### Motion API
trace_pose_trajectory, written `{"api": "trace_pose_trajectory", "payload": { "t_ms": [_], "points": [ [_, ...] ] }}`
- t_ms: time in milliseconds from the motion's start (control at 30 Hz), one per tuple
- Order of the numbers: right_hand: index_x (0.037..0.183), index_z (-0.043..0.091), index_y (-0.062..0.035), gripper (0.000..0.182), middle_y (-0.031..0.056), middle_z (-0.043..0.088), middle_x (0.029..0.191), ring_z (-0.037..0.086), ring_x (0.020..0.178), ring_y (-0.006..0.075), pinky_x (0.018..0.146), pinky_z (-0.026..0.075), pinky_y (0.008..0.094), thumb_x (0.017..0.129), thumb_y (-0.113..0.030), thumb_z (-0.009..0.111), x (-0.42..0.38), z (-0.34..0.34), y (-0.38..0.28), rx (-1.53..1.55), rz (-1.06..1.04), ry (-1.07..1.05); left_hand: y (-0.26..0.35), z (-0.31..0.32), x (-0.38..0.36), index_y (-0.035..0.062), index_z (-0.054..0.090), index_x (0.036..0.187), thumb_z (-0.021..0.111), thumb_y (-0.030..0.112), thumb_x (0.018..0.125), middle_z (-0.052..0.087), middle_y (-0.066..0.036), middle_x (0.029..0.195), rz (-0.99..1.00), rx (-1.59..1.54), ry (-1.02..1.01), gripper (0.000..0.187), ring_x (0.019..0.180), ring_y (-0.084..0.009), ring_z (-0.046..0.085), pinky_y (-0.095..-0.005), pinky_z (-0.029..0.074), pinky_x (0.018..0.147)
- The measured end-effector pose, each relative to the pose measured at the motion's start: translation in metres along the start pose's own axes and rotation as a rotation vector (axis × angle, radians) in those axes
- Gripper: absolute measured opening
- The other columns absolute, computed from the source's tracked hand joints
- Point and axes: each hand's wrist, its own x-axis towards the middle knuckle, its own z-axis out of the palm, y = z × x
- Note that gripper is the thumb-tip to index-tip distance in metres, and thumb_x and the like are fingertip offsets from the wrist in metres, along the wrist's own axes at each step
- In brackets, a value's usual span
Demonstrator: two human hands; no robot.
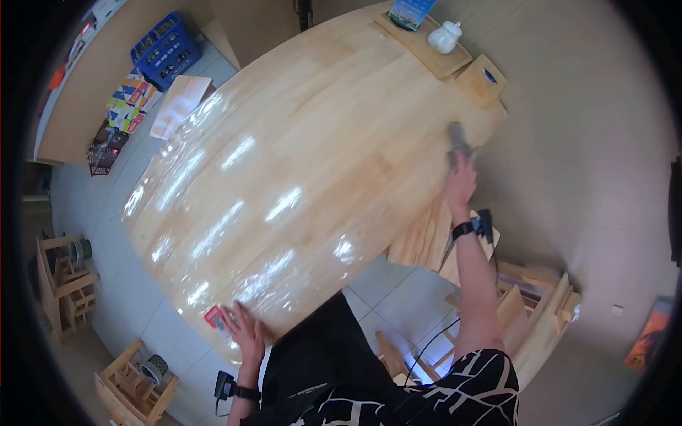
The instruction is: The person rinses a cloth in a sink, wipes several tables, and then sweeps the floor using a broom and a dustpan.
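A large wooden table (305, 170) with a glossy, shiny covering fills the middle of the view. On its right side my right hand (462, 183) is closed round a grey cloth (458, 140), which lies against the tabletop and is slightly blurred. At the near left corner my left hand (245, 331) rests on the table with its fingers apart, beside and partly over a red and white card (216, 318). Whether the fingers press on the card cannot be made out.
A wooden tray (408, 44) with a white lidded pot (445, 37) and a blue sign (410, 13) stands at the far end, next to a wooden board (483, 79). Wooden chairs (511, 312) stand at the near right; a blue crate (165, 51) is at the far left.
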Motion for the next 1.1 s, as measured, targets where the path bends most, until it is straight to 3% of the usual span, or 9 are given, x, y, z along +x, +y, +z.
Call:
{"api": "trace_pose_trajectory", "payload": {
  "t_ms": [233,367,467,633,767,833,933,1067,1100],
  "points": [
    [0.117,0.040,-0.0145,0.039,0.0116,0.046,0.112,0.044,0.104,0.0299,0.083,0.038,0.0442,0.079,-0.021,0.045,0.195,0.082,0.114,-0.193,0.200,0.123,0.022,0.000,0.016,0.0016,0.009,0.132,0.047,0.019,0.077,-0.008,-0.025,0.135,-0.157,0.179,-0.196,0.069,0.124,-0.0420,-0.006,-0.0479,0.003,0.100],
    [0.112,0.045,-0.0093,0.035,0.0187,0.050,0.104,0.045,0.103,0.0333,0.082,0.040,0.0415,0.078,-0.020,0.047,0.264,0.114,0.187,-0.105,-0.098,0.289,0.024,-0.001,0.020,0.0011,0.008,0.132,0.046,0.023,0.079,-0.009,-0.024,0.135,-0.199,0.206,-0.254,0.068,0.125,-0.0406,-0.006,-0.0481,0.002,0.100],
    [0.111,0.045,-0.0062,0.036,0.0207,0.050,0.103,0.044,0.103,0.0341,0.082,0.039,0.0414,0.078,-0.020,0.047,0.283,0.097,0.175,0.004,0.166,0.052,0.030,0.000,0.024,0.0020,0.008,0.132,0.046,0.022,0.079,-0.009,-0.024,0.135,-0.254,0.196,-0.283,0.069,0.125,-0.0396,-0.006,-0.0481,0.003,0.100],
    [0.113,0.044,-0.0047,0.037,0.0188,0.050,0.103,0.047,0.098,0.0325,0.083,0.038,0.0399,0.078,-0.018,0.046,0.213,0.078,0.124,-0.106,0.090,0.149,0.019,-0.001,0.017,0.0037,0.009,0.132,0.049,0.023,0.078,-0.008,-0.023,0.136,-0.183,0.183,-0.260,0.070,0.126,-0.0387,-0.005,-0.0474,0.005,0.100],
    [0.110,0.047,-0.0052,0.034,0.0128,0.052,0.105,0.049,0.096,0.0290,0.083,0.038,0.0368,0.076,-0.008,0.046,0.086,0.039,0.003,0.027,-0.184,0.144,0.015,0.002,0.022,0.0050,0.012,0.132,0.049,0.029,0.079,-0.008,-0.023,0.136,-0.193,0.181,-0.230,0.069,0.126,-0.0390,-0.004,-0.0470,0.007,0.100],
    [0.110,0.048,-0.0079,0.036,0.0084,0.051,0.107,0.048,0.098,0.0265,0.085,0.037,0.0362,0.073,-0.006,0.047,0.026,0.032,-0.073,0.306,-0.153,-0.167,0.017,-0.001,0.021,0.0061,0.013,0.133,0.051,0.029,0.078,-0.008,-0.023,0.136,-0.183,0.139,-0.211,0.070,0.126,-0.0391,-0.003,-0.0465,0.008,0.100],
    [0.115,0.045,-0.0140,0.046,0.0057,0.045,0.110,0.042,0.102,0.0221,0.087,0.032,0.0381,0.070,-0.010,0.048,-0.082,0.023,-0.196,0.211,-0.641,-0.263,0.016,-0.002,0.021,0.0061,0.013,0.133,0.052,0.027,0.078,-0.008,-0.023,0.136,-0.173,0.144,-0.211,0.070,0.126,-0.0391,-0.003,-0.0461,0.008,0.100],
    [0.093,0.056,-0.0126,0.023,0.0032,0.054,0.090,0.050,0.083,0.0191,0.071,0.040,0.0344,0.071,-0.016,0.052,-0.264,0.031,-0.383,1.203,-0.613,-0.436,0.014,-0.001,0.015,0.0046,0.018,0.131,0.055,0.022,0.076,-0.003,-0.024,0.136,-0.222,0.137,-0.166,0.069,0.125,-0.0405,0.000,-0.0468,0.009,0.100],
    [0.089,0.057,-0.0114,0.019,0.0034,0.055,0.086,0.051,0.082,0.0196,0.072,0.040,0.0340,0.071,-0.015,0.052,-0.290,0.008,-0.407,1.149,-0.861,-0.386,0.008,0.003,0.010,0.0035,0.022,0.129,0.056,0.017,0.074,0.002,-0.025,0.135,-0.219,0.098,-0.211,0.066,0.124,-0.0416,0.003,-0.0476,0.009,0.100]
  ]
}}
